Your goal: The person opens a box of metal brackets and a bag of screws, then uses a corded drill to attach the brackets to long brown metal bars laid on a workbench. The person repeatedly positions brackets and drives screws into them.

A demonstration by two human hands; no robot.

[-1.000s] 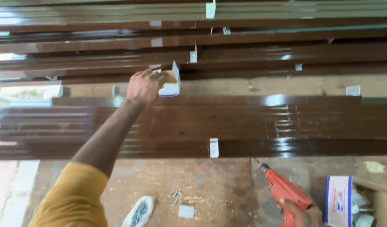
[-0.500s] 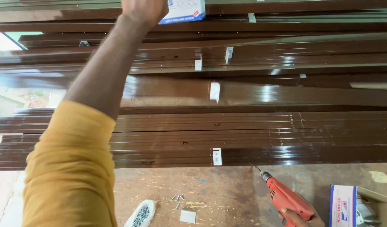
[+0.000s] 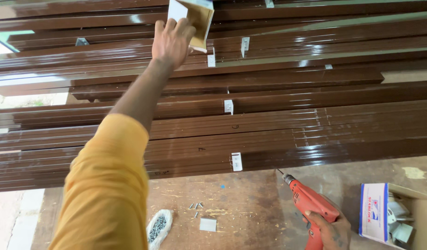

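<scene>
While the left hand point(image 3: 172, 42) reaches far out toward twelve o'clock, its fingers are curled over the lower edge of a small cardboard box point(image 3: 195, 21), pinching it against the palm side; the thumb is hidden, so the exact grip cannot be told in full. That box, white outside and plain brown inside, is held open-faced above the stacked brown metal strips point(image 3: 278, 111), near the top edge of the view. A yellow sleeve point(image 3: 107, 190) covers the arm from about seven o'clock up to the bare forearm.

Down at five o'clock the right hand point(image 3: 329, 229) is wrapped tight around the handle of a red drill point(image 3: 308, 203), whose bit points up toward eleven o'clock and ends just beside the nearest strip's edge. Small white brackets point(image 3: 236, 161) sit on the strips, one near the front edge at six o'clock, others farther back.

On the brown workbench point(image 3: 250, 208) lie a few loose screws point(image 3: 196, 206), a small pale square plate point(image 3: 207, 224) just below them, and a clear bag of screws point(image 3: 158, 226) at seven o'clock. At four o'clock an open white carton point(image 3: 378, 212) holds more white brackets, near the right hand but not touching it.
</scene>
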